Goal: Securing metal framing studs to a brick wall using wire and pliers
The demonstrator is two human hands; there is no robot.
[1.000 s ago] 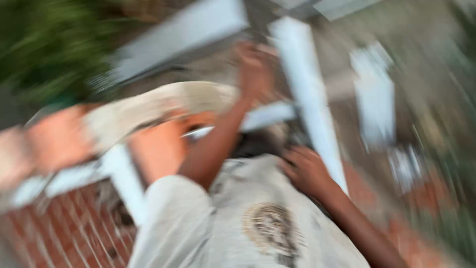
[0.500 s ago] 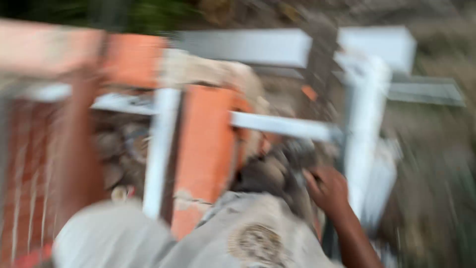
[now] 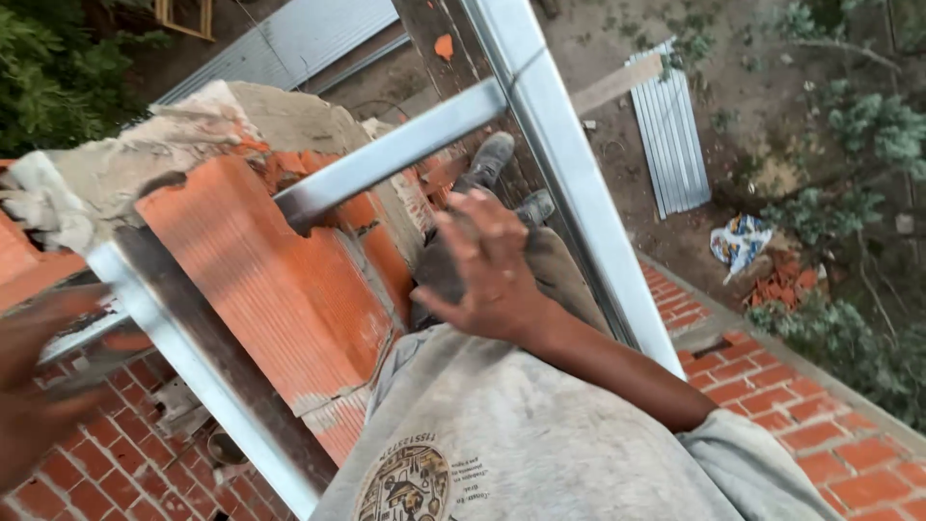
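I look straight down from high up on a metal frame. My right hand (image 3: 487, 265) is in the middle of the view, fingers bent and apart, resting on the dark grey trouser leg (image 3: 555, 275) with nothing clearly in it. My left hand (image 3: 39, 386) is a blurred shape at the lower left edge, close to the grey metal rail (image 3: 207, 362); its grip cannot be made out. An orange hollow brick (image 3: 270, 280) topped with grey mortar (image 3: 193, 145) stands between the two hands. My shoes (image 3: 492, 159) show far below.
A second metal rail (image 3: 569, 164) and a crossbar (image 3: 395, 150) frame my legs. A red brick wall top (image 3: 772, 386) runs at the lower right, more brickwork (image 3: 116, 463) at the lower left. Corrugated sheets (image 3: 670, 135), rubble and bushes lie on the ground below.
The view has swung and sharpened. My right hand stays by my leg. My left arm, earlier raised at the left rail, is now a blurred hand low at the left edge.
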